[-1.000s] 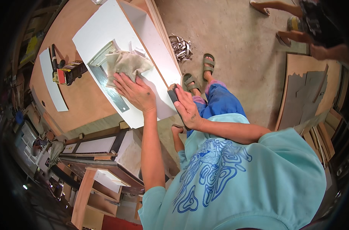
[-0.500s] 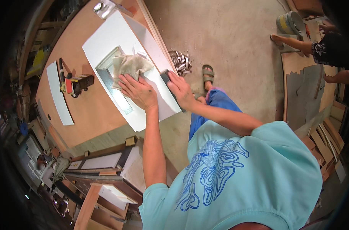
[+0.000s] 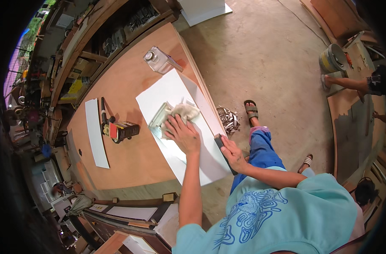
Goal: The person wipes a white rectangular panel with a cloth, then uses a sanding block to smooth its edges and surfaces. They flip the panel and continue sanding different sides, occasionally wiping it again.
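Note:
A white box-like cabinet panel (image 3: 164, 90) lies on the brown work table, a pale rectangular recess in its upper face. My left hand (image 3: 183, 136) rests on that face with fingers spread, pressing against a crumpled beige rag (image 3: 185, 111). The rag bunches beyond my fingertips. Along the box's right edge, my right hand (image 3: 234, 155) is closed around a long dark block (image 3: 219, 141), its fingers over the top and its underside hidden.
A metal can (image 3: 161, 60) stands beyond the box. A corded power tool (image 3: 123, 131) and a white strip (image 3: 96, 133) lie to the left. Shavings (image 3: 228, 120) are heaped on the floor beside the table. Another person's leg (image 3: 347, 82) shows near a bucket (image 3: 332, 59).
The view has shifted, so the table and box appear lower and farther right, and more shelving shows. My left hand stays against the rag, and my right hand keeps the dark block at the edge.

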Tool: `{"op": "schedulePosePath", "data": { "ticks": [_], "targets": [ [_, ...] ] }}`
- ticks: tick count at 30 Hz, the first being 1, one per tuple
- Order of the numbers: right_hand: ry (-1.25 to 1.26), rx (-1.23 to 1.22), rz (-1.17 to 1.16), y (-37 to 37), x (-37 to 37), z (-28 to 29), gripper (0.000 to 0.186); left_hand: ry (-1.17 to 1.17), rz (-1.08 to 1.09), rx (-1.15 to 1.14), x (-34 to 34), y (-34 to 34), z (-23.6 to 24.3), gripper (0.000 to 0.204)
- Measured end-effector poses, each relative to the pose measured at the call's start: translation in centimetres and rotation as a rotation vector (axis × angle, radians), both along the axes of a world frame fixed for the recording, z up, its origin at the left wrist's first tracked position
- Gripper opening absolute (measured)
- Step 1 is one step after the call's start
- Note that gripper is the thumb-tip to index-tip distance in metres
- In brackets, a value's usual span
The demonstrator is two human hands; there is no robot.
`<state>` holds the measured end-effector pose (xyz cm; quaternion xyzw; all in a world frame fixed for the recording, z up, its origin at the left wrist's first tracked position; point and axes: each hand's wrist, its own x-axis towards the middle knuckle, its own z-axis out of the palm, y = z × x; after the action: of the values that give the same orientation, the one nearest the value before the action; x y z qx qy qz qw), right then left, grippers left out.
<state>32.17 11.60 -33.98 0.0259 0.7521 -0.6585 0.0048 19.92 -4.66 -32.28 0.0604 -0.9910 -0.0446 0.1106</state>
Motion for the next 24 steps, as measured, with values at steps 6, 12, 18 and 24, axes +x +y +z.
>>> {"op": "schedulePosePath", "data": {
  "ticks": [6,12,18,24],
  "targets": [
    [0.390,0.266,-0.034,-4.1,-23.5,-1.7,0.041,-0.106,-0.016,0.047,0.1,0.4,0.7,0.053],
    [0.251,0.108,-0.120,-8.5,-42.8,-1.0,0.041,-0.117,-0.052,0.049,-0.6,-0.2,1.3,0.054],
    [0.161,0.188,-0.124,2.0,-40.8,-7.2,0.042,-0.183,-0.132,0.050,-1.1,1.9,1.3,0.050],
    [-0.199,0.542,-0.012,18.9,-31.3,-13.6,0.044,-0.078,0.019,0.020,-14.9,2.6,1.3,0.051]
  ]
}}
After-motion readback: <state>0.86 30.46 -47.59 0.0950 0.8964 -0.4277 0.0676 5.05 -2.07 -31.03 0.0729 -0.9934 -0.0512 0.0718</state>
